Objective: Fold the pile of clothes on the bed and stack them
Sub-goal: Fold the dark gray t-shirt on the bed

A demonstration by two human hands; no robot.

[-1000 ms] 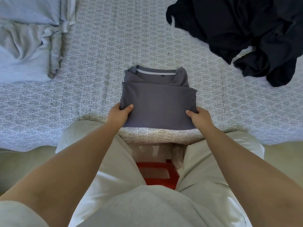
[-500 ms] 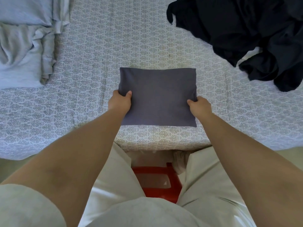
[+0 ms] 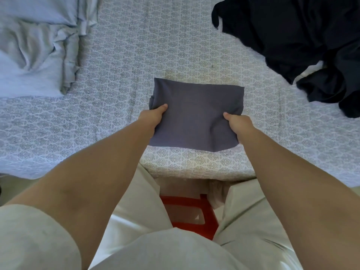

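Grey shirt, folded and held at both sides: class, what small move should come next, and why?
Probably carry the grey shirt left and set it on the light folded clothes at the bed's far left. It already looks like a neat rectangle, the left hand and right hand each keep a grip on a side edge, and the dark pile lies unfolded.

Bare forearms, pale grey short sleeve (image 3: 35, 236) on the left arm, light cream trousers (image 3: 136, 211), pale grey top (image 3: 165, 250)

Patterned bed (image 3: 120, 61) bearing light grey clothes (image 3: 37, 49) far left, dark pile (image 3: 296, 39) far right, possibly unfolded
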